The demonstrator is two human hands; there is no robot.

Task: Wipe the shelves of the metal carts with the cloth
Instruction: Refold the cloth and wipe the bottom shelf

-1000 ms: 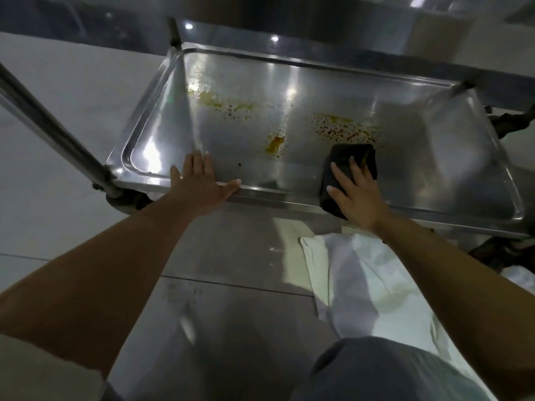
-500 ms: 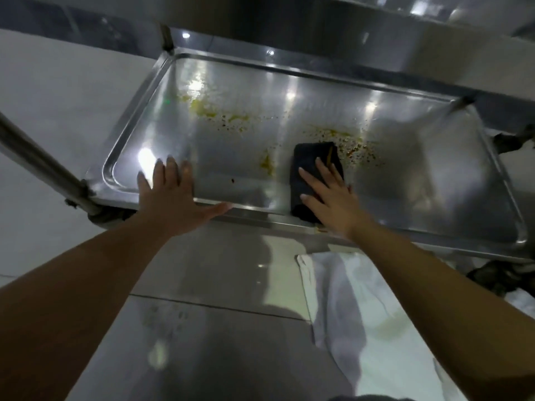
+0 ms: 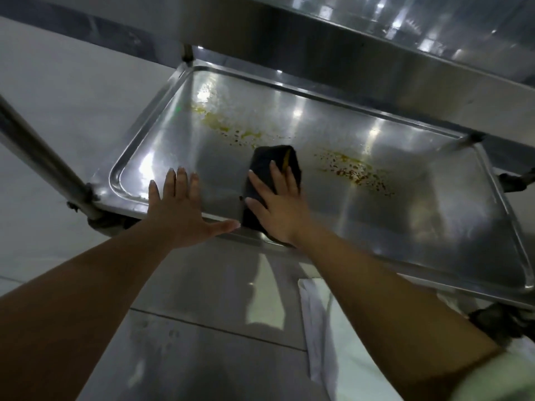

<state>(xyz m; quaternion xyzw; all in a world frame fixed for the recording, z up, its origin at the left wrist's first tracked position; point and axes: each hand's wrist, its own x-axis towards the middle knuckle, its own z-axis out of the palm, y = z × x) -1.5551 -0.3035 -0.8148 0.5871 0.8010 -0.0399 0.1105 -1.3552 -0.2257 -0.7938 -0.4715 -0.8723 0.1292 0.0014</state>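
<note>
We have one view only, worn on the head, looking steeply forward and down, close over the cart's lower shelf [image 3: 376,215] and floor [image 3: 72,111].

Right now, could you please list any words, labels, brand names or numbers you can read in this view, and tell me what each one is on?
None: no readable text shows anywhere.
The metal shelf bears only yellowish stains and light reflections.
The dark cloth under the right hand shows no label.
The left hand covers no print that can be seen.
</note>
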